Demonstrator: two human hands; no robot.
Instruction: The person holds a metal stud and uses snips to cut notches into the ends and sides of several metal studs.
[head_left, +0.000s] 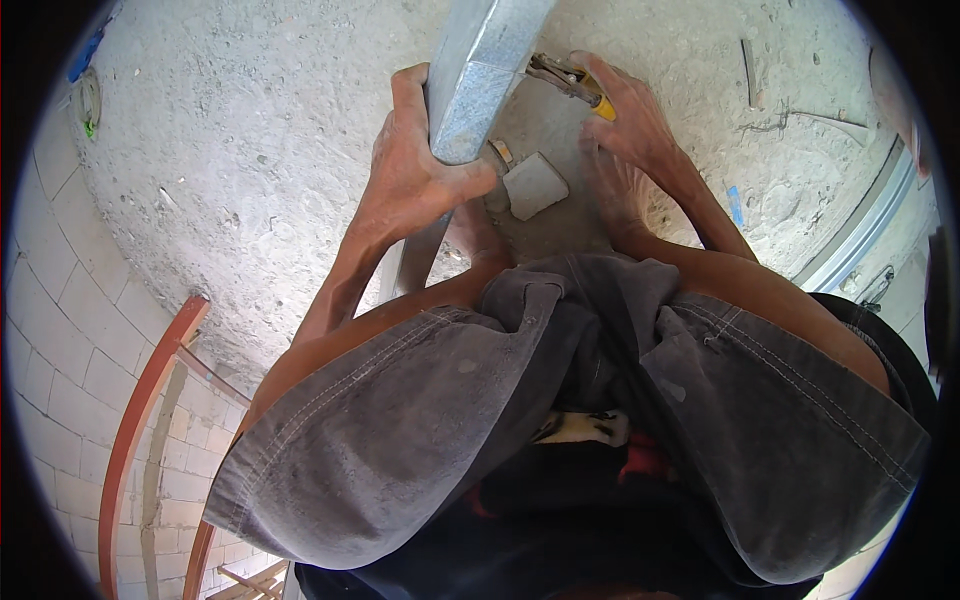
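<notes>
A galvanized metal profile (pixel 490 70) slants up from between my legs toward the far edge of the view. My left hand (pixel 425 180) is wrapped round its near end, thumb on the right side and fingers up the left. In my right hand (pixel 635 120) is a pair of yellow-handled pliers (pixel 562 80), their metal jaws at the profile's right edge. Whether the jaws grip the metal I cannot tell. Between my feet lies a broken flat grey chunk (pixel 536 187). Below my left wrist another grey metal length (pixel 418 262) shows, partly hidden by my leg.
Rough, dusty concrete floor (pixel 270 130) surrounds me. At the left stand a block wall (pixel 65 290) and a red-brown steel bar (pixel 145 420). Shiny metal profiles (pixel 872 235) lie at the right, with wire (pixel 785 120) and a blue scrap (pixel 735 205) nearby.
</notes>
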